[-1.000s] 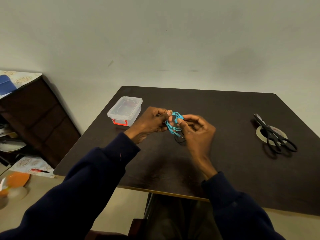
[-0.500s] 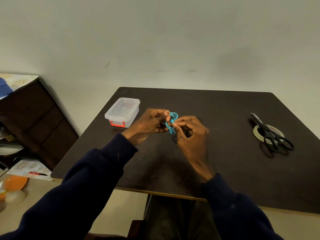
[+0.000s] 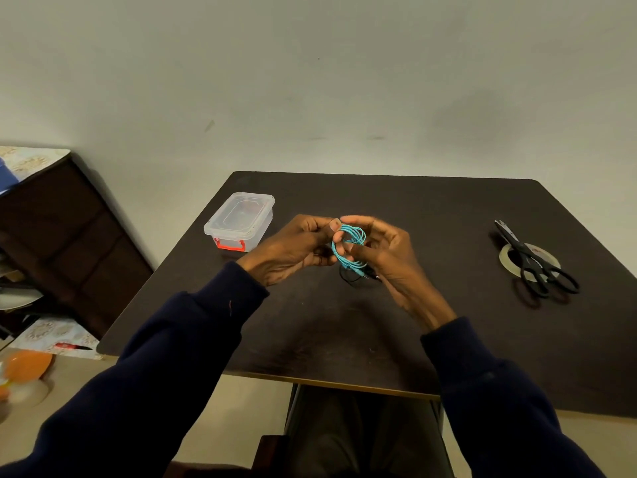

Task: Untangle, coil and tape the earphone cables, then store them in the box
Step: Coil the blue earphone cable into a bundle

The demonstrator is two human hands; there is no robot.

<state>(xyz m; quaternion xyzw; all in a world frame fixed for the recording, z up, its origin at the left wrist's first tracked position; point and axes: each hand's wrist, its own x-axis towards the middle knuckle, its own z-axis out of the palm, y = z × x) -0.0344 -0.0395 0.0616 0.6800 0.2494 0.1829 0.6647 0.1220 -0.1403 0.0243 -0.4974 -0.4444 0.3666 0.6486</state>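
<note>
A turquoise earphone cable (image 3: 349,248), wound into a small coil, is held above the middle of the dark table (image 3: 431,215). My left hand (image 3: 293,248) pinches the coil's left side between thumb and fingers. My right hand (image 3: 389,253) holds its right side, with the fingers curled over the top of the loops. A black earphone cable (image 3: 353,277) lies on the table just under the coil, partly hidden by my right hand. The clear plastic box (image 3: 239,220) with red clips stands shut at the table's left.
Black scissors (image 3: 534,262) lie across a roll of clear tape (image 3: 508,258) at the table's right. A dark wooden cabinet (image 3: 62,222) stands to the left of the table. An orange object (image 3: 26,365) lies on the floor at the lower left.
My right hand's fingers have moved up and over the top of the turquoise coil and spread more. My left hand keeps its pinch on the coil.
</note>
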